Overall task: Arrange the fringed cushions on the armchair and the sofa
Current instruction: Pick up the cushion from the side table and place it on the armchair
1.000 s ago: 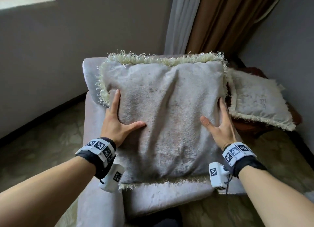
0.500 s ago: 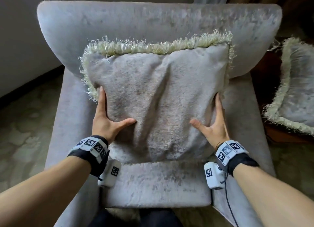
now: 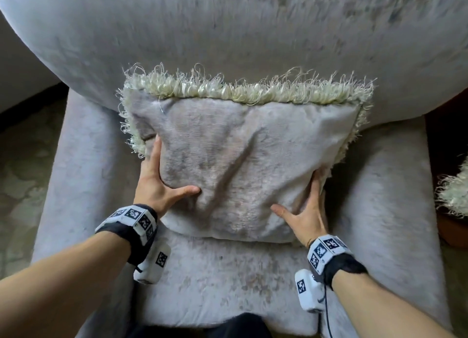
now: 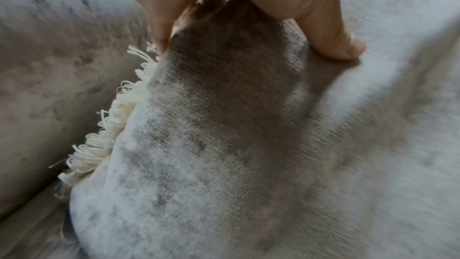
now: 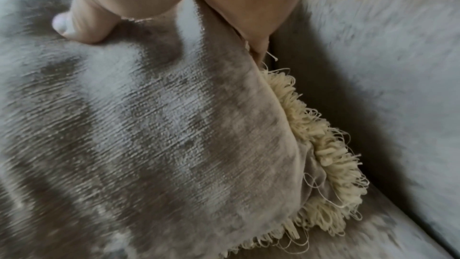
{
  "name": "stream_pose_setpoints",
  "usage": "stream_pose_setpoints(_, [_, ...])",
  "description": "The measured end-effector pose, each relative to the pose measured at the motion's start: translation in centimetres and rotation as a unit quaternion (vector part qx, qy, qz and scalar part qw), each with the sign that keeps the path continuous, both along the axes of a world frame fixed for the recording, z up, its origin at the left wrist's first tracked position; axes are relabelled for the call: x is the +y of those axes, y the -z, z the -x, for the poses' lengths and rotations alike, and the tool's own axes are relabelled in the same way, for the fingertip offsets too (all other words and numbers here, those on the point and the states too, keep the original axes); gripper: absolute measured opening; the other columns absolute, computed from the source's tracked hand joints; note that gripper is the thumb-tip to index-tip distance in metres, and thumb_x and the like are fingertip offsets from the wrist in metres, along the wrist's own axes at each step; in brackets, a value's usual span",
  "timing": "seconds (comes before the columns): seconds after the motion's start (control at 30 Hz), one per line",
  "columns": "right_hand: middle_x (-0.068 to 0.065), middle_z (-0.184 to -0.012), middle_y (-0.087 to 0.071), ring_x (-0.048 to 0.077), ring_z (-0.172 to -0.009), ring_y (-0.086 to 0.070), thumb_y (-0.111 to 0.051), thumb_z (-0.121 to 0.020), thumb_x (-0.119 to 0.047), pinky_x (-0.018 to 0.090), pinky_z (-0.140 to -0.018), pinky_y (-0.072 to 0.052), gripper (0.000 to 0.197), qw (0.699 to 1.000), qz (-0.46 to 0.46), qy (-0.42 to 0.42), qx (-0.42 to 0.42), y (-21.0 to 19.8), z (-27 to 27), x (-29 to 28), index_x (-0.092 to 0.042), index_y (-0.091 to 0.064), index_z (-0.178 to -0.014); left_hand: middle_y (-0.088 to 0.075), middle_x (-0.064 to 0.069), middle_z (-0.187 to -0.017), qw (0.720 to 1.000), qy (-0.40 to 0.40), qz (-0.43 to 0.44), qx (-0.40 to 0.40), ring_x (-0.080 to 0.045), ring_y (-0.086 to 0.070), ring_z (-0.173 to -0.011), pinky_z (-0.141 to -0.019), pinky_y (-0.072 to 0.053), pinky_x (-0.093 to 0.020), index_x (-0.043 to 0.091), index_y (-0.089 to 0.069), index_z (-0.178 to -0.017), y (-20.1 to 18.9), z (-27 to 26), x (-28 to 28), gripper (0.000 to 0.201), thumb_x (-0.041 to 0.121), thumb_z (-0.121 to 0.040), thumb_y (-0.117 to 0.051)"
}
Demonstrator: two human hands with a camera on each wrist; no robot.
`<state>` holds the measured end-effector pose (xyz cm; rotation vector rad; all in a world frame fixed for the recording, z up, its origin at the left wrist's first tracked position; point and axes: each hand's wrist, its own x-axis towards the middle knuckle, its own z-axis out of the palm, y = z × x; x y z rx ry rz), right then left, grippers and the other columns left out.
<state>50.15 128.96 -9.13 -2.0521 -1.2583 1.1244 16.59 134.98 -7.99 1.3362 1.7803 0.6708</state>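
A grey velvet fringed cushion (image 3: 240, 160) stands on the armchair seat (image 3: 228, 274), its cream-fringed top edge leaning on the backrest (image 3: 228, 34). My left hand (image 3: 164, 178) grips its left edge, thumb pressed into the front face and fingers along and behind the side. On the opposite edge my right hand (image 3: 302, 201) holds it the same way. In the left wrist view the thumb (image 4: 336, 42) dents the cushion (image 4: 224, 145). The right wrist view shows the thumb (image 5: 82, 25) on the cushion (image 5: 149, 125) beside its fringe (image 5: 323, 135).
A second fringed cushion (image 3: 455, 193) shows at the right edge on a brown piece of furniture (image 3: 453, 231). The padded armrests (image 3: 83, 186) flank the seat. Patterned floor (image 3: 22, 173) lies to the left.
The cushion, held up in front of the armchair before, has come down onto the seat against the backrest. Both hands keep the same hold, and the view has moved closer.
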Motion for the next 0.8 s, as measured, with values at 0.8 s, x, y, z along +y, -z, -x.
stream_pose_setpoints(0.8, [0.004, -0.139, -0.042, 0.024, -0.129, -0.044, -0.074, -0.081, -0.051, 0.034, -0.107, -0.036, 0.074, 0.989, 0.018, -0.066, -0.128, -11.7, -0.6, 2.1, -0.020, -0.047, -0.142, -0.045, -0.011, -0.143, 0.971, 0.119, 0.081, 0.193, -0.025, -0.052, -0.126, -0.108, -0.044, -0.043, 0.026, -0.047, -0.144, -12.3, -3.7, 0.4, 0.081, 0.055, -0.075, -0.077])
